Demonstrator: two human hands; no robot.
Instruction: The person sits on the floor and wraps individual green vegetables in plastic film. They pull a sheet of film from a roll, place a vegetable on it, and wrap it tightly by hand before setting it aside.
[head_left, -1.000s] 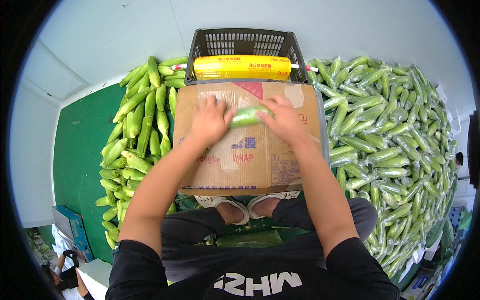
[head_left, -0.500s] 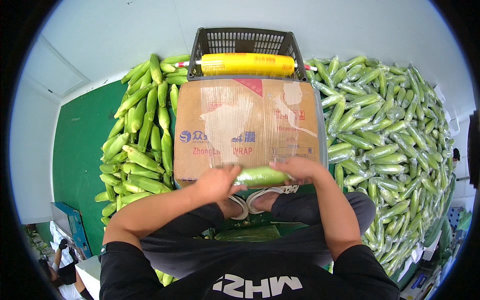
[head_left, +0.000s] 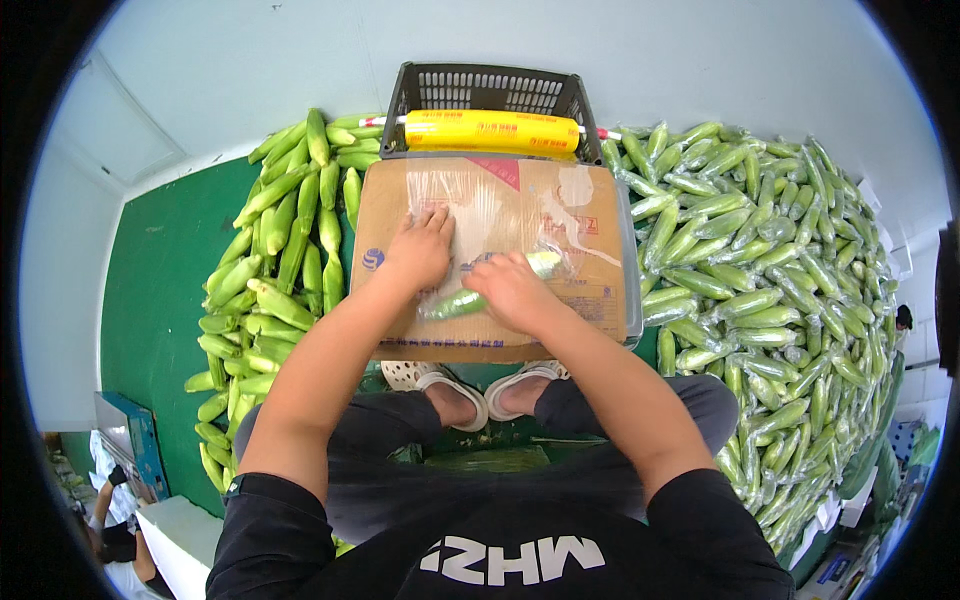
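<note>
A green ear of corn (head_left: 457,305) in clear film lies slantwise on top of a cardboard box (head_left: 400,335) in front of me. My right hand (head_left: 510,287) is closed over the middle of the ear, which hides that part; both ends show. Loose film sticks out at its ends. To the upper left of the ear, my left hand (head_left: 424,245) rests on the box with fingers stretched out, touching the glossy film area. Beyond the box, a yellow roll of cling film (head_left: 490,130) hangs on a rod across a black plastic crate (head_left: 395,100).
Unwrapped ears of corn (head_left: 270,310) are heaped on the green floor (head_left: 150,300) at left. A big pile of film-wrapped ears (head_left: 760,290) fills the right side. My feet in light clogs (head_left: 510,390) are close to the box. Another person (head_left: 120,540) is at the far lower left.
The ear has moved from the box's near edge farther onto its top. My left hand has let go of it and reached forward onto the box; my right hand now covers the ear's middle.
</note>
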